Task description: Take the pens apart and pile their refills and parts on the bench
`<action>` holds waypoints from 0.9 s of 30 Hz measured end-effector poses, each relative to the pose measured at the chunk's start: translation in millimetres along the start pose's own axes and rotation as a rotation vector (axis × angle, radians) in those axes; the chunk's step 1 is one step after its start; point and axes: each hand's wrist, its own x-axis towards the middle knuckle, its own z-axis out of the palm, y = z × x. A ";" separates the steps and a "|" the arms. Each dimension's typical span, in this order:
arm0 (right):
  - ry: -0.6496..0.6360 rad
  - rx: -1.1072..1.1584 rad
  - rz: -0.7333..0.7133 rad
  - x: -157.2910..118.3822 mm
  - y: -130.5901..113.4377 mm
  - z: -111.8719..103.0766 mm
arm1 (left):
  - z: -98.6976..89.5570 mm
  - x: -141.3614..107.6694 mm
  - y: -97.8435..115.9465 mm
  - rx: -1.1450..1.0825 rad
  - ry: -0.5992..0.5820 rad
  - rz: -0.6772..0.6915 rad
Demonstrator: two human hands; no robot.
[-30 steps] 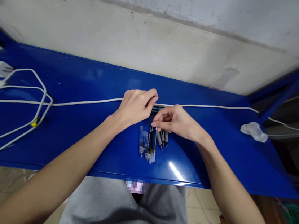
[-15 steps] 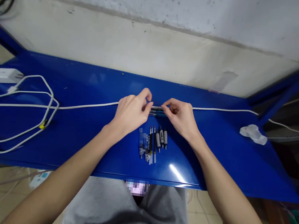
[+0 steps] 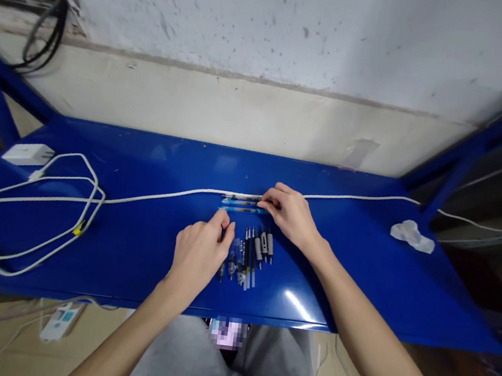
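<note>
Seemingly mid-sorting pen parts (image 3: pixel 247 251), your left hand (image 3: pixel 197 256) by clear barrels (image 3: pixel 232 261) and right hand (image 3: pixel 292 215) at blue pens (image 3: pixel 238 209) have fingers nearly closed, grip unclear; next likely wants a light pinch.

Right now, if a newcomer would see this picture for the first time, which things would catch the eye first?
Probably the glossy blue tabletop, spread wide below the pale wall. Next, near its middle, the right hand at the right end of some slim blue pen parts, and the left hand beside a nearer row of pen pieces. A white cable loops at the left.
</note>
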 end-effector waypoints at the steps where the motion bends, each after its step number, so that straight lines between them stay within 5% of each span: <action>1: -0.020 -0.003 -0.006 0.3 0.1 -0.6 | -1.2 2.1 0.4 -0.017 0.005 0.013; 6: -0.090 -0.055 -0.051 0.8 0.6 -0.7 | -6.4 48.0 6.2 -0.183 0.139 0.126; 12: -0.141 -0.120 -0.104 -3.3 -1.0 0.8 | 8.5 110.0 8.0 -0.159 0.332 0.522; 15: -0.097 -0.036 -0.132 -3.3 -2.1 0.5 | 14.1 111.4 -0.8 -0.096 0.374 0.672; 21: 0.274 0.011 -0.122 0.4 0.9 2.7 | 13.4 107.6 -6.6 -0.028 0.392 0.753; 27: 0.336 0.066 -0.050 -0.1 1.1 6.4 | 19.9 114.7 -11.9 -0.004 0.399 0.835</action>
